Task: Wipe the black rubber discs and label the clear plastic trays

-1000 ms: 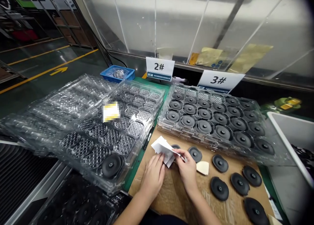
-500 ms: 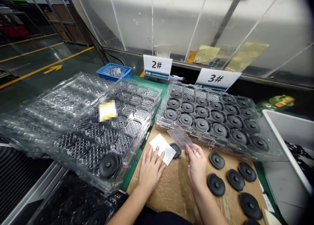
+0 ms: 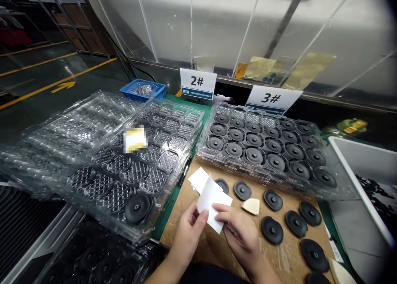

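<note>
Your left hand (image 3: pixel 187 231) and right hand (image 3: pixel 243 230) pinch white paper (image 3: pixel 210 198); right tray (image 3: pixel 214 161) is full bar far-edge pockets (image 3: pixel 253 118), left tray (image 3: pixel 155 180) shows one near-corner disc (image 3: pixel 137 207).

The folded white paper (image 3: pixel 215 194) between my left grip (image 3: pixel 188 230) and right grip (image 3: pixel 243 234) partly screens a black disc (image 3: pixel 223 185). Nearer me, the cardboard (image 3: pixel 214 247) lies open. Rightward, more black discs (image 3: pixel 272 230) and a cream wedge (image 3: pixel 250 206) leave narrow gaps. Ahead, the filled clear tray (image 3: pixel 230 161) bars passage; leftward, another clear tray (image 3: pixel 155 180) does.
</note>
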Demonstrator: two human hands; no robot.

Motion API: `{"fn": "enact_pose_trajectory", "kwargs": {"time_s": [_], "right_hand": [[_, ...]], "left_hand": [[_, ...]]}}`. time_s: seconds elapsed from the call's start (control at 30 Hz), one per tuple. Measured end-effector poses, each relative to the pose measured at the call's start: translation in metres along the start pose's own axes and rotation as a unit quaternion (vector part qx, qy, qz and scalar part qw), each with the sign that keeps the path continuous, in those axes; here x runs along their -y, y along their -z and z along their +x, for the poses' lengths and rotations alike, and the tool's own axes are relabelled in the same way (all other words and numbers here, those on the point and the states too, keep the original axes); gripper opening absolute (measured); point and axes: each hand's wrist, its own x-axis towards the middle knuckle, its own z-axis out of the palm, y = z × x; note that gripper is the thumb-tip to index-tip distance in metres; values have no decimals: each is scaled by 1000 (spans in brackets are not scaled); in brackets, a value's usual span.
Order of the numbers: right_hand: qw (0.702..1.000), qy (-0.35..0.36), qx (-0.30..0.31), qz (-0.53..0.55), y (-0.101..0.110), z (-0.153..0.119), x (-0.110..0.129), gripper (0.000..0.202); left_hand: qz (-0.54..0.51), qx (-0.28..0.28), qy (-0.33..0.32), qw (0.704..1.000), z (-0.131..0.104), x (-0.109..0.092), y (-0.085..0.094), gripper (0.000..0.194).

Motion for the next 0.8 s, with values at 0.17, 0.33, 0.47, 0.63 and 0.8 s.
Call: {"fn": "enact_pose_trajectory", "kwargs": {"time_s": [0.17,0.33,0.47,0.63,0.8], "right_hand": [[999,-49,14,7,16,0,13,34],[976,-214,-36,19,28,12,18,26],[941,-310,38,133,23,20,10,38],[919,-348,-20,183,19,17,4,31],[963,-255,-86,-11,14,9,3,42]], "left_hand": [[-14,-23,34,999,4,-2,1,41],[77,122,101,984,5,5,7,43],[112,197,91,970,2,4,4,39],[137,125,12,982,2,-3,6,31],[146,116,24,982,0,-8,6,28]]}}
